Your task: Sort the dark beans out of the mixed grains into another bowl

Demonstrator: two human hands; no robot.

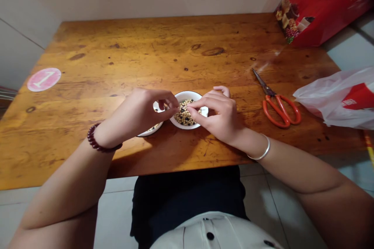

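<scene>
A small white bowl (pixel 187 95) holds mixed pale and dark beans (pixel 184 116) near the wooden table's front edge. A second white dish (pixel 152 130) lies just left of it, mostly hidden under my left hand (pixel 140 113). That hand hovers over the dish with its fingertips pinched together at the bowl's left rim. My right hand (pixel 219 114) reaches in from the right, thumb and forefinger pinched over the beans. What either pinch holds is too small to make out.
Orange-handled scissors (pixel 277 103) lie to the right of the bowl. A white plastic bag (pixel 339 97) overhangs the right edge, and a red box (pixel 318 7) stands at the back right corner. A pink round sticker marked 1 (pixel 43 79) sits far left on the table (pixel 131 54).
</scene>
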